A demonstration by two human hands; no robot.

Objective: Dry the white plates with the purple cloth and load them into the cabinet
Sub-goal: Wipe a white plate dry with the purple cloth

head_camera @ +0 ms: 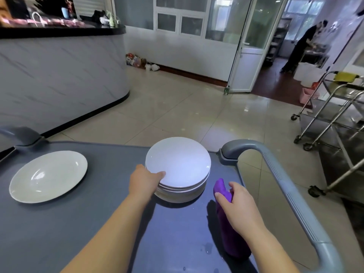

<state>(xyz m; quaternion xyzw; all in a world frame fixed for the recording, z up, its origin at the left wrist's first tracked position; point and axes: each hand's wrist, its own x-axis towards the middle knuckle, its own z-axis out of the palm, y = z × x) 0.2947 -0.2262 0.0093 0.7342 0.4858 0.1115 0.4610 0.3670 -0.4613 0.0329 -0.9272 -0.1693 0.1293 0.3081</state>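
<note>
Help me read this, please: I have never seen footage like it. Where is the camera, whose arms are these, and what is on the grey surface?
There is no machine here. A person wears a wide-angle camera on the head, looking forward and down, so the two bare arms are that person's own. This is the only view.

The left hand grips the near rim of the top one in a stack of round white plates. The right hand holds a purple cloth, which hangs down to the surface.

That surface is the flat grey top of a cart, with a curved grey handle on the right. A single white shallow dish lies apart on the left. Beyond are a tiled floor and metal trolleys.
</note>
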